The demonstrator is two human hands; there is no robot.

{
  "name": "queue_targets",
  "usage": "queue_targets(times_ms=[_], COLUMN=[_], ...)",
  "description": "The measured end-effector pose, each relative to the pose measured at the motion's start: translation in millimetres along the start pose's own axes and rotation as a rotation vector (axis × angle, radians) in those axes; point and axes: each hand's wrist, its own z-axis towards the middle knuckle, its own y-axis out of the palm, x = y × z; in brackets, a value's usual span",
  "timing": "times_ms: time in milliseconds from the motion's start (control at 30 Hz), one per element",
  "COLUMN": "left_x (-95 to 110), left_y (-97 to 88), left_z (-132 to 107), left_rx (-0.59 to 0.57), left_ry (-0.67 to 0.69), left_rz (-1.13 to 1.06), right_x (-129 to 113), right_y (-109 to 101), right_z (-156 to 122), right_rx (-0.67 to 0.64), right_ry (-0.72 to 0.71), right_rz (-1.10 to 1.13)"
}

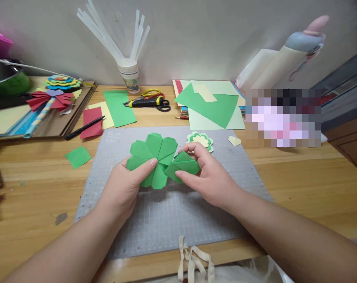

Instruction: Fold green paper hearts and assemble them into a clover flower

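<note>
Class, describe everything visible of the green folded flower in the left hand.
The green folded flower looks like paper, its creased, angular petals spreading from a centre. It is held face up over the grey mat. The left hand grips its left side, thumb on top near the centre. At lower right it meets a folded green piece pinched by the right hand; whether the two are joined is unclear.

Nothing can be read: the small print [112, 136] left of the frame's centre, on the gridded cutting mat [166, 220], is too faint to decipher.
</note>
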Motion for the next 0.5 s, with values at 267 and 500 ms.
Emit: queue_targets(times_ms=[267,500], left_x=[-1.7,-2.4], left_y=[0.0,-0.8], left_z=[0.1,-0.6], left_rx=[0.000,0.029], left_ry=[0.015,0.023], left_rz=[0.020,0.011], right_x=[-2.7,-3.0], right_y=[0.6,1.1], right_z=[2.9,2.0], right_rx=[-0.065,-0.007], right_ry=[0.096,0.110], right_rz=[0.140,0.130])
